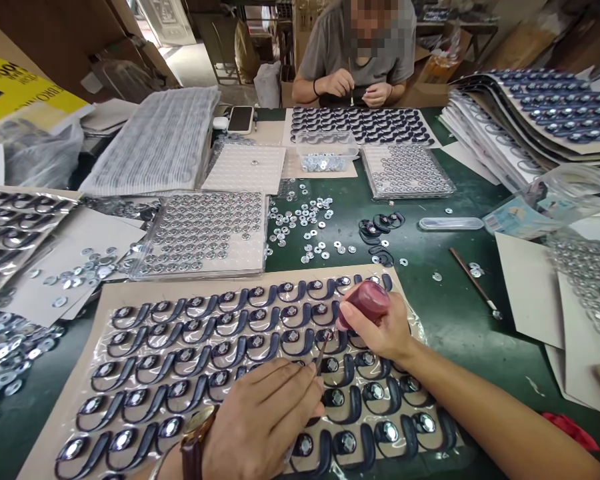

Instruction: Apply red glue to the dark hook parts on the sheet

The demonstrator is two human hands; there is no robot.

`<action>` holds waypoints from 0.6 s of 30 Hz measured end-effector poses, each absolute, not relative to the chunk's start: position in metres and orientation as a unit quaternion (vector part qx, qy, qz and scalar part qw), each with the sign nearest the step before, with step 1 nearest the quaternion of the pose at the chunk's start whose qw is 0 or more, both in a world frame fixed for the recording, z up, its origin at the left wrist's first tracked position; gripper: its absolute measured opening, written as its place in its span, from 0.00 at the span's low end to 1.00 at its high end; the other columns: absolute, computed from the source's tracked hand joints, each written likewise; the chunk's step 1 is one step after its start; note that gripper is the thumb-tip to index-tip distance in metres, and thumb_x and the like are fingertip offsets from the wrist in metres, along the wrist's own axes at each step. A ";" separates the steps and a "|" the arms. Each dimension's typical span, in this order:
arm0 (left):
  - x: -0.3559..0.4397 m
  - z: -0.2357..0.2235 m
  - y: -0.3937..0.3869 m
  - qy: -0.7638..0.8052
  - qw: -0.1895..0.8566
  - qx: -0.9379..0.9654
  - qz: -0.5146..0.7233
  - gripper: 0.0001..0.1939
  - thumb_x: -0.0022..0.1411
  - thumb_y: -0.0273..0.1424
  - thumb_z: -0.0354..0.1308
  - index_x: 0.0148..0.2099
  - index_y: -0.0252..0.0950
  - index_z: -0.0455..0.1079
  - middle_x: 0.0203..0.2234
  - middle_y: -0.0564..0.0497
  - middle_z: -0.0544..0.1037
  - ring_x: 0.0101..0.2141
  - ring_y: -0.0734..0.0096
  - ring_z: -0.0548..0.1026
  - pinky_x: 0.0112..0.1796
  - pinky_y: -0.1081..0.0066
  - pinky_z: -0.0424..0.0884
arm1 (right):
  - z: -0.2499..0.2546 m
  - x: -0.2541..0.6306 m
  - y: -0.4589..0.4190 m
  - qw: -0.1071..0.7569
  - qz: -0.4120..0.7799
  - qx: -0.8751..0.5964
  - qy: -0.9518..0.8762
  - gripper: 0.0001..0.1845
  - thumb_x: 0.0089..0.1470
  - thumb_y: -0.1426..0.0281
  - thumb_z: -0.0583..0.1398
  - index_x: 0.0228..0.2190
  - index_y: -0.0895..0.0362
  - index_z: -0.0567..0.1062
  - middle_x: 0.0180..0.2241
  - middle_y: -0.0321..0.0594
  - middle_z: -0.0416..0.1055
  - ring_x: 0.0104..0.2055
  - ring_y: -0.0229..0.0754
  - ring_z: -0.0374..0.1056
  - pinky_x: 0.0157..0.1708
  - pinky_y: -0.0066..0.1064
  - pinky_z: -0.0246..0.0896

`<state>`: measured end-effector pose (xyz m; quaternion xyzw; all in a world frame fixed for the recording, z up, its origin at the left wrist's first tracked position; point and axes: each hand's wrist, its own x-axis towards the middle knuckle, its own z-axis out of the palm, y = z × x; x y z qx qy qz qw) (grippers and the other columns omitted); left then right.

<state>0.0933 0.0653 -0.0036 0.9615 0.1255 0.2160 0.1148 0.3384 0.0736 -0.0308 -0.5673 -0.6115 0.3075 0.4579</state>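
Note:
My left hand, with a watch on its wrist, lies low over the sheet, its fingers closed on tweezers whose tip points up at one of the pieces. Above and to the right, my right hand is wrapped round a dark pink squeeze bottle, tilted over the sheet; its nozzle is hidden. Beneath both hands is a brown card under clear film, carrying rows of dark blue curved pieces, each with a shiny silver stone at its round end. My left hand covers several of them.
Loose silver washers lie beyond the card, and more at left. A tray of round metal-rimmed stones stands behind. Dark loops, a brown stick and stacked cards are rightward. A co-worker sits opposite.

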 end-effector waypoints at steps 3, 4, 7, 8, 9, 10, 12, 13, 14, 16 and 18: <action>0.093 -0.002 0.067 0.129 0.127 0.959 0.216 0.18 0.61 0.20 0.49 0.53 0.24 0.67 0.48 0.40 0.75 0.48 0.60 0.74 0.47 0.59 0.75 | -0.030 0.338 0.073 0.468 0.301 -0.563 -0.611 0.08 0.53 0.63 0.61 0.28 0.55 0.74 0.17 0.35 0.70 0.20 0.40 0.68 0.24 0.32 0.67; 0.093 -0.001 0.067 0.132 0.129 0.957 0.222 0.18 0.60 0.20 0.49 0.52 0.24 0.68 0.47 0.40 0.76 0.48 0.60 0.74 0.46 0.60 0.76 | -0.030 0.338 0.073 0.472 0.299 -0.562 -0.610 0.08 0.53 0.63 0.61 0.28 0.55 0.74 0.17 0.35 0.70 0.20 0.40 0.68 0.24 0.31 0.67; 0.096 0.003 0.068 0.143 0.131 0.951 0.239 0.17 0.60 0.18 0.48 0.50 0.25 0.69 0.45 0.41 0.77 0.46 0.62 0.75 0.45 0.62 0.76 | -0.028 0.338 0.073 0.476 0.295 -0.560 -0.610 0.08 0.53 0.63 0.61 0.29 0.55 0.74 0.17 0.35 0.70 0.20 0.40 0.68 0.23 0.31 0.66; 0.097 0.004 0.068 0.147 0.131 0.950 0.243 0.17 0.60 0.18 0.49 0.50 0.26 0.69 0.45 0.41 0.77 0.46 0.63 0.76 0.45 0.62 0.76 | -0.027 0.337 0.073 0.474 0.295 -0.559 -0.612 0.08 0.53 0.63 0.61 0.28 0.55 0.74 0.17 0.35 0.70 0.20 0.40 0.68 0.23 0.31 0.66; 0.098 0.005 0.069 0.149 0.132 0.948 0.247 0.16 0.60 0.19 0.49 0.49 0.26 0.70 0.44 0.41 0.77 0.46 0.63 0.76 0.45 0.62 0.77 | -0.026 0.337 0.073 0.472 0.296 -0.559 -0.614 0.08 0.53 0.63 0.61 0.28 0.55 0.74 0.17 0.35 0.70 0.20 0.40 0.67 0.23 0.31 0.66; 0.099 0.005 0.069 0.152 0.134 0.946 0.255 0.15 0.60 0.19 0.50 0.49 0.26 0.70 0.44 0.41 0.78 0.45 0.63 0.76 0.44 0.63 0.77 | -0.026 0.337 0.073 0.469 0.297 -0.559 -0.616 0.09 0.53 0.62 0.61 0.28 0.55 0.75 0.17 0.35 0.70 0.20 0.40 0.67 0.23 0.31 0.66; 0.100 0.006 0.070 0.160 0.141 0.939 0.270 0.13 0.61 0.20 0.53 0.48 0.26 0.70 0.42 0.41 0.78 0.43 0.63 0.77 0.43 0.64 0.77 | -0.024 0.337 0.074 0.464 0.298 -0.560 -0.618 0.09 0.53 0.62 0.61 0.28 0.55 0.75 0.16 0.35 0.70 0.20 0.40 0.67 0.23 0.31 0.66; 0.100 0.006 0.070 0.165 0.147 0.935 0.276 0.13 0.61 0.20 0.53 0.48 0.26 0.71 0.41 0.42 0.79 0.43 0.63 0.77 0.42 0.64 0.77 | -0.023 0.337 0.074 0.462 0.299 -0.561 -0.618 0.09 0.53 0.62 0.61 0.28 0.55 0.75 0.16 0.35 0.69 0.20 0.40 0.67 0.23 0.31 0.67; 0.100 0.006 0.071 0.168 0.156 0.933 0.278 0.13 0.61 0.20 0.53 0.48 0.27 0.70 0.41 0.42 0.79 0.43 0.63 0.77 0.42 0.64 0.77 | -0.023 0.337 0.074 0.460 0.300 -0.562 -0.619 0.10 0.53 0.62 0.61 0.28 0.55 0.75 0.16 0.35 0.69 0.20 0.40 0.68 0.23 0.31 0.67; 0.099 0.005 0.072 0.181 0.178 0.926 0.279 0.14 0.61 0.19 0.51 0.49 0.28 0.70 0.41 0.43 0.79 0.43 0.64 0.77 0.42 0.64 0.77 | -0.022 0.337 0.074 0.453 0.304 -0.562 -0.622 0.10 0.53 0.62 0.61 0.28 0.55 0.75 0.16 0.35 0.69 0.20 0.40 0.68 0.23 0.31 0.67; 0.098 0.004 0.074 0.203 0.208 0.912 0.291 0.15 0.61 0.18 0.51 0.49 0.30 0.70 0.41 0.44 0.79 0.42 0.66 0.77 0.42 0.66 0.77 | -0.023 0.336 0.074 0.448 0.308 -0.559 -0.625 0.09 0.53 0.62 0.61 0.29 0.55 0.75 0.16 0.34 0.69 0.20 0.40 0.68 0.23 0.31 0.67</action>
